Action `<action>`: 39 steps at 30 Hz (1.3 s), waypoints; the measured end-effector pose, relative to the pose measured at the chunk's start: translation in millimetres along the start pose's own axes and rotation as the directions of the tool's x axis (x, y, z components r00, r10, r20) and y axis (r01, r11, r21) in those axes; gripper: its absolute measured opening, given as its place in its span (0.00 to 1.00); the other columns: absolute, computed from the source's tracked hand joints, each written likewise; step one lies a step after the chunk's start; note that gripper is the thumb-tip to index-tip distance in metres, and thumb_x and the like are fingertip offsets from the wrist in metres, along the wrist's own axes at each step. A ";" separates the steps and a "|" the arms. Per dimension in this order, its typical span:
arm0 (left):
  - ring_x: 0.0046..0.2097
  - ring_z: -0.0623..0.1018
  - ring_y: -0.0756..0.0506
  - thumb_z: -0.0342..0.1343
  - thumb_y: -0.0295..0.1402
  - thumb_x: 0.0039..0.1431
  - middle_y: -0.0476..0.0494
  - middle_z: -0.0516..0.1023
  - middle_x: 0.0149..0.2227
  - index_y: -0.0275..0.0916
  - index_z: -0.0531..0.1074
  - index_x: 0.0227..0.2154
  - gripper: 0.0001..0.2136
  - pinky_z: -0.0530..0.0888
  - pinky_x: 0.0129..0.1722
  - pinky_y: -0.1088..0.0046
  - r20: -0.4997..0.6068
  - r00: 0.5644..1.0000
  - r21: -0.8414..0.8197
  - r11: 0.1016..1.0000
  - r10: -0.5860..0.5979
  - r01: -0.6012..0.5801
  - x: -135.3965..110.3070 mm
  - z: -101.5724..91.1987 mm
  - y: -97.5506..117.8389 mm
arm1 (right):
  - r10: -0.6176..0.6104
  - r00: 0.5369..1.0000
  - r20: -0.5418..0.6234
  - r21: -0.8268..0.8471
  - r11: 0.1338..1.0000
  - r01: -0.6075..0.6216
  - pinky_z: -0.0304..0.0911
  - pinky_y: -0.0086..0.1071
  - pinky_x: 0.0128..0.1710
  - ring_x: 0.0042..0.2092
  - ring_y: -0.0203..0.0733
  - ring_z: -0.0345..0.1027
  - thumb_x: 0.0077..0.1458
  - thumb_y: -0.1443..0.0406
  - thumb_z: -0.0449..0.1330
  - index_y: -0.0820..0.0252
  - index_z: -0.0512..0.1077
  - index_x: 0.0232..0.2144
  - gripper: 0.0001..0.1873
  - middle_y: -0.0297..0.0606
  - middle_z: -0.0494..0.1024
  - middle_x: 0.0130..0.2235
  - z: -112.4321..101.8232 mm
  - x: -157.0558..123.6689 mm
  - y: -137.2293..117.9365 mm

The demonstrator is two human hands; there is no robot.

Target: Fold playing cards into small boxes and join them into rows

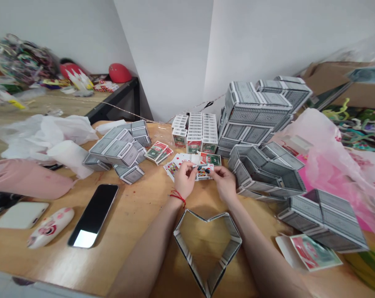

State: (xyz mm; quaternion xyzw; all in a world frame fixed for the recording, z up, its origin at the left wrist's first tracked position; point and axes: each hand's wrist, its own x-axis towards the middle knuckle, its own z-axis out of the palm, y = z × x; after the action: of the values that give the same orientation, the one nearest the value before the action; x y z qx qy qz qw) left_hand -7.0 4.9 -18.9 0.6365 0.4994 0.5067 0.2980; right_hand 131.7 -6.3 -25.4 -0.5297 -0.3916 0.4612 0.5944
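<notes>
Head view: my left hand [185, 179] and right hand [224, 182] are pinching a face-up playing card [204, 170], twelve o'clock from a grey heart-shaped frame [234, 231].

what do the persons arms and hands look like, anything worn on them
No sleeves or gloves show; both arms are bare up to the picture's edge. The left hand has a thin red string bracelet at the wrist, its ends hanging loose. The right hand and its wrist show nothing worn.
</notes>
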 end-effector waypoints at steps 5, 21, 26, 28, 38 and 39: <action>0.23 0.66 0.54 0.51 0.34 0.53 0.53 0.65 0.21 0.38 0.64 0.30 0.05 0.61 0.25 0.79 -0.005 1.000 -0.031 0.999 -0.031 0.031 0.4 -1.1 0.2 | 0.018 0.998 0.057 0.003 1.000 -0.018 0.56 0.28 0.29 0.27 0.34 0.61 0.37 0.61 0.64 0.58 0.70 0.22 0.09 0.30 0.72 0.24 -1.5 1.0 -3.4; 0.22 0.64 0.54 0.53 0.36 0.50 0.53 0.65 0.20 0.37 0.67 0.29 0.07 0.61 0.23 0.79 0.027 0.994 -0.155 0.982 -0.104 0.107 2.8 -1.7 0.4 | 0.053 0.994 0.092 0.058 0.997 -0.058 0.54 0.27 0.27 0.25 0.32 0.59 0.33 0.62 0.66 0.58 0.67 0.20 0.12 0.28 0.68 0.22 -3.2 2.2 -7.0; 0.22 0.64 0.54 0.53 0.33 0.50 0.53 0.64 0.20 0.36 0.66 0.30 0.06 0.60 0.21 0.80 0.035 0.993 -0.187 0.975 -0.113 0.118 4.2 -0.7 -1.8 | 0.124 0.983 0.139 0.116 0.983 -0.140 0.56 0.28 0.29 0.26 0.32 0.62 0.29 0.62 0.68 0.60 0.67 0.20 0.14 0.29 0.71 0.23 -4.0 2.3 -8.0; 0.22 0.63 0.54 0.53 0.33 0.50 0.53 0.64 0.19 0.36 0.67 0.29 0.06 0.59 0.21 0.80 0.032 0.991 -0.199 0.970 -0.133 0.137 5.3 -0.7 -1.2 | 0.142 0.979 0.146 0.135 0.978 -0.161 0.57 0.28 0.29 0.25 0.33 0.62 0.28 0.63 0.68 0.60 0.67 0.19 0.14 0.29 0.71 0.23 -3.8 1.7 -8.6; 0.24 0.66 0.54 0.54 0.35 0.48 0.50 0.69 0.23 0.35 0.66 0.27 0.08 0.62 0.23 0.79 0.058 0.979 -0.254 0.946 -0.195 0.203 6.9 -0.6 1.0 | 0.145 0.986 0.078 0.072 0.986 -0.151 0.56 0.29 0.26 0.23 0.34 0.62 0.27 0.62 0.68 0.59 0.66 0.17 0.14 0.30 0.71 0.19 -1.3 -1.4 -8.4; 0.24 0.65 0.54 0.54 0.35 0.48 0.51 0.68 0.22 0.36 0.65 0.26 0.08 0.61 0.23 0.79 0.064 0.980 -0.244 0.950 -0.187 0.197 6.5 -0.8 1.2 | 0.146 0.986 0.080 0.069 0.986 -0.151 0.56 0.29 0.26 0.23 0.34 0.63 0.27 0.61 0.68 0.59 0.66 0.17 0.14 0.30 0.71 0.19 -1.4 -1.3 -7.9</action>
State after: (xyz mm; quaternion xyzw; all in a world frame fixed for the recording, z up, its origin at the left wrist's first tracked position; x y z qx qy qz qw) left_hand -7.4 10.5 -15.3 0.5525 0.4854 0.5209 0.4334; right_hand 133.8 -8.0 -17.7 -0.5174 -0.3553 0.5379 0.5627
